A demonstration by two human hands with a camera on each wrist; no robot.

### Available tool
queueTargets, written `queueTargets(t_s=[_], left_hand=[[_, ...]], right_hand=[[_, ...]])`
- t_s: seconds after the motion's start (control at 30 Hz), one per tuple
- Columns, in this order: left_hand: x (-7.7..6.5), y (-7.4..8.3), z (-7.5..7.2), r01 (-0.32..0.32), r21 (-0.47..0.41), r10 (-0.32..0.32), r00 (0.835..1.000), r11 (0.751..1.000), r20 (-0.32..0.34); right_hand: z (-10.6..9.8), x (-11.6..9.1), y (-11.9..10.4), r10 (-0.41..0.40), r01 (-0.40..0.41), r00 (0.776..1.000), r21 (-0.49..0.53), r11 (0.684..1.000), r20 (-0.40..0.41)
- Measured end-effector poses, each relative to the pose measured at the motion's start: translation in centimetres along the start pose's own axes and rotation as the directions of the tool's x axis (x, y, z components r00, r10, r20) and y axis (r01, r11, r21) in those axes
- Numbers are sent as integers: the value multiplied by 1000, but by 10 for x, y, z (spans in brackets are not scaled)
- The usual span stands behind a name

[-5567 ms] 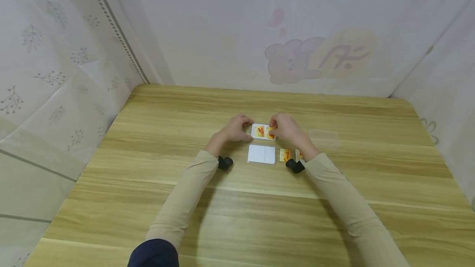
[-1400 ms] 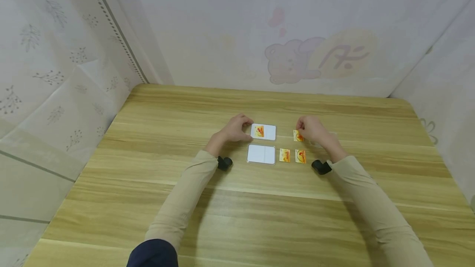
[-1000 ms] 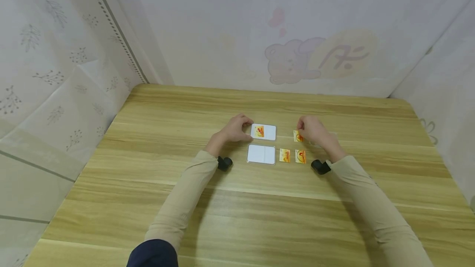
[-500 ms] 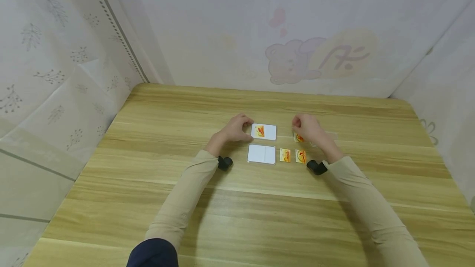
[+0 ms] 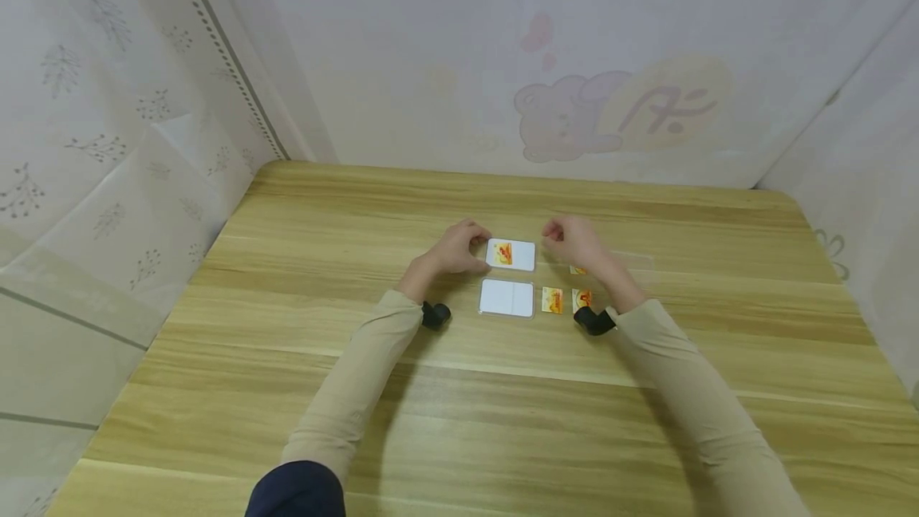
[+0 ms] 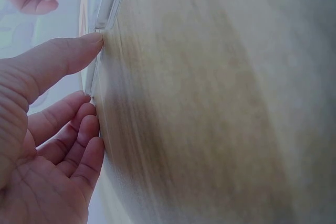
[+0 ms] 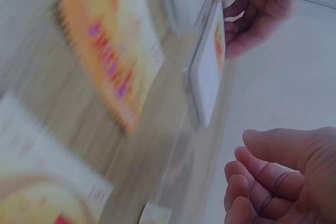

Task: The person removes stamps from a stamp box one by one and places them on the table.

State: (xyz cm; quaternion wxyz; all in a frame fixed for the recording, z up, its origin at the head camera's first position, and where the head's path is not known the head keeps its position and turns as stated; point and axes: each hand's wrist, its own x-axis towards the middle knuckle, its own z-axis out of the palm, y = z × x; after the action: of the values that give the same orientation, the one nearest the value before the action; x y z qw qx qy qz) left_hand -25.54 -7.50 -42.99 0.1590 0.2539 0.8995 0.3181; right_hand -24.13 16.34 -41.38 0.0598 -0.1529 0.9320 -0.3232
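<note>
A white stamp case (image 5: 522,256) with one orange postage stamp (image 5: 503,253) on its left half lies on the table. My left hand (image 5: 455,249) holds the case's left end between thumb and fingers, as the left wrist view also shows. My right hand (image 5: 577,244) hovers just right of the case, thumb and fingers loosely bent and apart. In the right wrist view nothing is between those fingers. Behind its wrist lies another stamp (image 5: 577,270), partly hidden. Nearer me are a second white case (image 5: 506,298), with no stamp on it, and two stamps (image 5: 552,300), one partly covered by the wrist camera.
A clear plastic sheet (image 5: 637,262) lies flat to the right, partly under the right forearm. The wooden table (image 5: 459,421) meets a printed curtain (image 5: 402,62) along its back edge.
My right hand drew a stamp off the case's right half to the table on the right. It has since let go and come back left toward the case. The left hand stays put.
</note>
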Motion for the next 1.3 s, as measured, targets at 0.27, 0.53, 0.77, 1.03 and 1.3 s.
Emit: queueTargets(t_s=[0.27, 0.53, 0.77, 1.03, 1.3], left_hand=[[1, -1, 0, 6, 11, -6, 1000, 1000, 0], [2, 0, 0, 13, -6, -13, 1000, 1000, 8], [2, -1, 0, 13, -7, -13, 1000, 1000, 9], [1, -3, 0, 4, -13, -4, 1000, 1000, 15], [0, -3, -1, 4, -25, -3, 1000, 1000, 24]], right_hand=[[8, 9, -15, -21, 21, 1000, 34, 999, 4], [17, 16, -27, -26, 24, 999, 64, 998, 32], [24, 22, -32, -36, 33, 997, 44, 998, 73], [28, 27, -37, -39, 39, 993, 8, 999, 108], [29, 30, -44, -20, 20, 992, 3, 1000, 126]])
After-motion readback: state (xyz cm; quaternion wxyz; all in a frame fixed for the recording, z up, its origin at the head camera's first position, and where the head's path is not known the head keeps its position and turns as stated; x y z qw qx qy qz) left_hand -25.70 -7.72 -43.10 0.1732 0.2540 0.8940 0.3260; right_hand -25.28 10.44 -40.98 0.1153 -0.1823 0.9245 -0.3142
